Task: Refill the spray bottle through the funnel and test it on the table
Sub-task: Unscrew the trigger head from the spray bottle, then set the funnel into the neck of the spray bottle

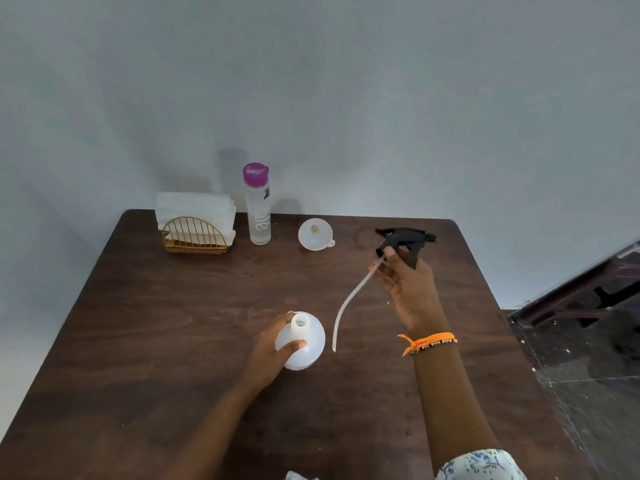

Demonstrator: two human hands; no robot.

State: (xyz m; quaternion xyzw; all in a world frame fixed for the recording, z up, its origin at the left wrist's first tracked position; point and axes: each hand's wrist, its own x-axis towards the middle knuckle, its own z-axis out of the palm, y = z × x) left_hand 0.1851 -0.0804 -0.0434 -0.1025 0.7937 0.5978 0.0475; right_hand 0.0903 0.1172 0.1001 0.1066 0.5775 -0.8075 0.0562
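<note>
A white spray bottle [310, 337] stands upright near the middle of the dark wooden table [173, 323], its neck open with no top on it. My left hand [273, 344] grips its shoulder from the left. My right hand [408, 285] holds the black trigger head [403, 239] lifted to the right of the bottle; its long clear dip tube [346, 303] hangs down free, its tip close to the table beside the bottle. A white funnel [315, 234] lies at the back of the table. A clear water bottle [258, 206] with a purple cap stands left of the funnel.
A gold wire holder with white napkins [195, 223] sits at the table's back left corner. A grey wall rises right behind the table. To the right lies a dark tiled floor with a dark bench [588, 289].
</note>
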